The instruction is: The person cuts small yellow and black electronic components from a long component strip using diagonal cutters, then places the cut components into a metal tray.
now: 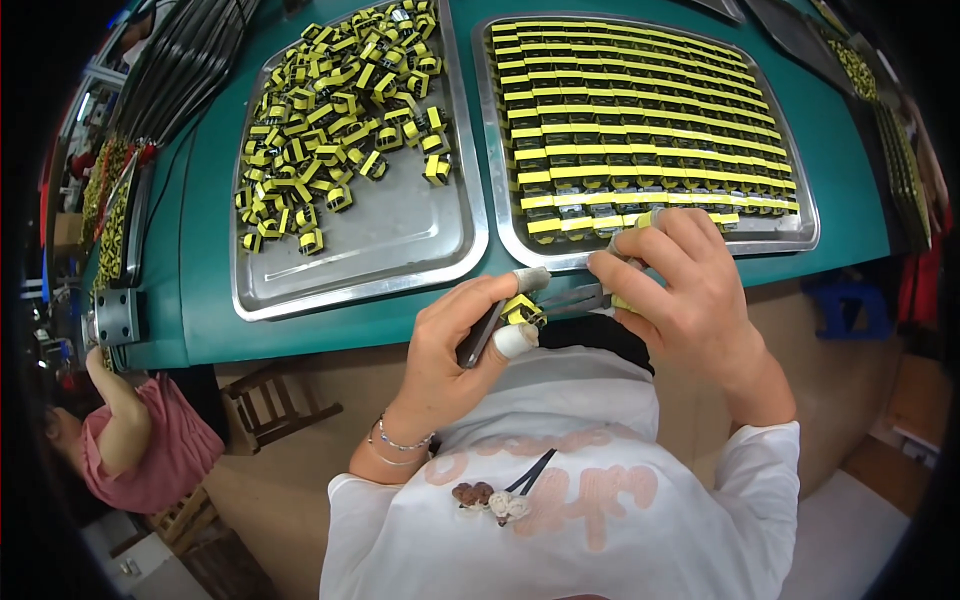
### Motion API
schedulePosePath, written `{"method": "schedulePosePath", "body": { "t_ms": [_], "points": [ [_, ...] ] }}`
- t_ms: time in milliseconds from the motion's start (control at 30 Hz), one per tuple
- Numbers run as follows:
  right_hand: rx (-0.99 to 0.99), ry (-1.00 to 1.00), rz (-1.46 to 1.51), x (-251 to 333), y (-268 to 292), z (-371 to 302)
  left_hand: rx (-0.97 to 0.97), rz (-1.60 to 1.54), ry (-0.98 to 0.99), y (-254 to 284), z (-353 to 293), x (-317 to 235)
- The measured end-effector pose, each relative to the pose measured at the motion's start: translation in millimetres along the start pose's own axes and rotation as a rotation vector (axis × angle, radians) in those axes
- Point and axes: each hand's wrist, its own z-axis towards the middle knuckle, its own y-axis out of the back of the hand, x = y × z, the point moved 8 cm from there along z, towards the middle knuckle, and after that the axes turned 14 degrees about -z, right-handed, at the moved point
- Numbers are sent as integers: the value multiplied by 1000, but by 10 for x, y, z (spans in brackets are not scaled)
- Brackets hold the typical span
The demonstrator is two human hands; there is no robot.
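Note:
My left hand [455,325] pinches a small yellow-and-black transformer [522,311] between its taped thumb and forefinger. A dark flat bar [481,335] also lies across that palm; I cannot tell what it is. My right hand [685,280] is closed around a pair of dark-jawed pliers [575,300], whose tips point at the transformer; whether they touch it is unclear. The fingers of this hand are over the front edge of the right tray [570,262], where rows of similar transformers [640,130] stand in line.
At the left, a second metal tray [400,235] bears a loose heap of transformers [335,120]. Both trays stand on a green tabletop [345,345]. Another person [150,440] in pink sits at far left beside a wooden stool [280,405]. A blue stool [850,305] is at right.

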Motion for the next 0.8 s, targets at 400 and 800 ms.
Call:
{"method": "schedulePosePath", "body": {
  "t_ms": [400, 800],
  "points": [
    [-72, 175, -155, 77, 86, -47, 176, 110, 0, -111, 70, -134],
    [-78, 208, -145, 118, 75, -99, 287, 170, -32, -163, 59, -149]
  ]
}}
